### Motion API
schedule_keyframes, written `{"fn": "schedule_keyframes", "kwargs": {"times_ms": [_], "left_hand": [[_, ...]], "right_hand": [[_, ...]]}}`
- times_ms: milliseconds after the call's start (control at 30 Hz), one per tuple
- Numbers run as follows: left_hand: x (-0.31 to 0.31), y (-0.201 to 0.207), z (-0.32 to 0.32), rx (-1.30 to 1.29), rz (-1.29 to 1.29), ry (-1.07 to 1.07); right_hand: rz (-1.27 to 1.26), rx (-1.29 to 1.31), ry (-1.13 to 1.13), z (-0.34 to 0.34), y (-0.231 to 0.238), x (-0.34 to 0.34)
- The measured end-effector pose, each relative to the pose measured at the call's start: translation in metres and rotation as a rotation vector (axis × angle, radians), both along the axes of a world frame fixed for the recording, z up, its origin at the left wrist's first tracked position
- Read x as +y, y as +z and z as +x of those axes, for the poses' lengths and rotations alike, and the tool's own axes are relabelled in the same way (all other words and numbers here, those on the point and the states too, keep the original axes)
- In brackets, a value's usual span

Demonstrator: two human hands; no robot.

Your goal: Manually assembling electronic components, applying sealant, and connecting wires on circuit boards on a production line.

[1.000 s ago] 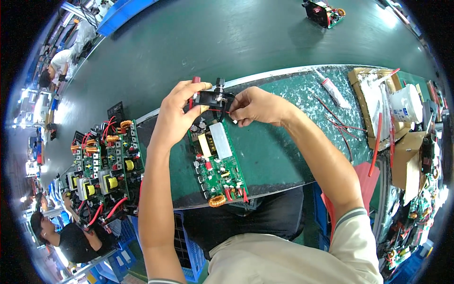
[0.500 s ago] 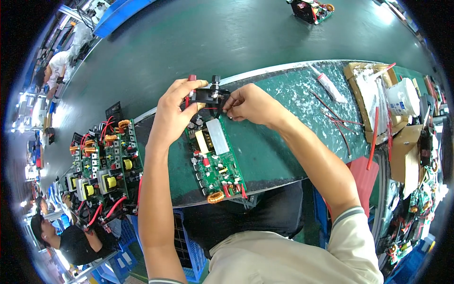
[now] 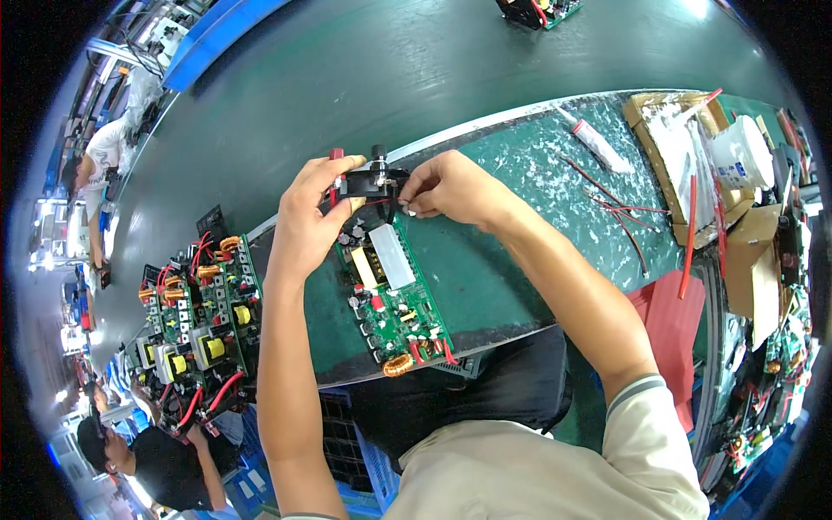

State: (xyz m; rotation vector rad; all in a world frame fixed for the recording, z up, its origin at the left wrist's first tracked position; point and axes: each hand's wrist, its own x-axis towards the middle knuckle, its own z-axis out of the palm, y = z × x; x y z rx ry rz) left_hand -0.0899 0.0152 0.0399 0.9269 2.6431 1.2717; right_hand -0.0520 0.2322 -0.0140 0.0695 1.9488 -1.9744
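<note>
left hand (image 3: 305,212): grips black panel (image 3: 364,185) | right hand (image 3: 455,192): beside it | circuit board (image 3: 400,305): on bench (image 3: 494,282)

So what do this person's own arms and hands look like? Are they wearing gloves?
No gloves: the left hand and right hand are bare, and no watch or bracelet shows on either wrist. The forearms are bare too. The shirt is pale beige with short sleeves; the right sleeve ends in a grey band. Only a sliver of the left sleeve shows.

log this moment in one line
left hand: holding black two-post panel | right hand: fingers at panel's right end | rectangular green circuit board: on green tabletop
</note>
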Motion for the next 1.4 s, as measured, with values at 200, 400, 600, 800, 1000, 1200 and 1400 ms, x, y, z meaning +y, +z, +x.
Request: {"fn": "schedule_keyframes", "kwargs": {"times_ms": [200,400,600,800,1000,1200,1400], "left_hand": [[0.0,0.004,0.002,0.037,-0.028,0.0],[0.01,0.037,0.024,0.178,-0.366,-0.019],[0.022,0.06,0.04,0.328,-0.596,0.005],[0.033,0.066,0.032,0.766,-0.873,-0.363],[0.045,0.083,0.015,0.364,-0.925,-0.455],[0.041,0.079,0.04,0.389,-1.01,-0.323],[0.042,0.076,0.055,0.41,-1.032,-0.257]], "right_hand": [[0.221,0.145,0.006,0.002,0.0,-0.004],[0.349,0.463,-0.109,0.016,-0.003,-0.01],[0.375,0.502,-0.163,0.017,-0.008,-0.012],[0.416,0.547,-0.228,0.02,-0.009,-0.014],[0.448,0.55,-0.21,0.019,-0.013,-0.018],[0.332,0.583,-0.183,0.021,-0.013,-0.017],[0.209,0.674,-0.103,0.017,-0.018,-0.021]]}}
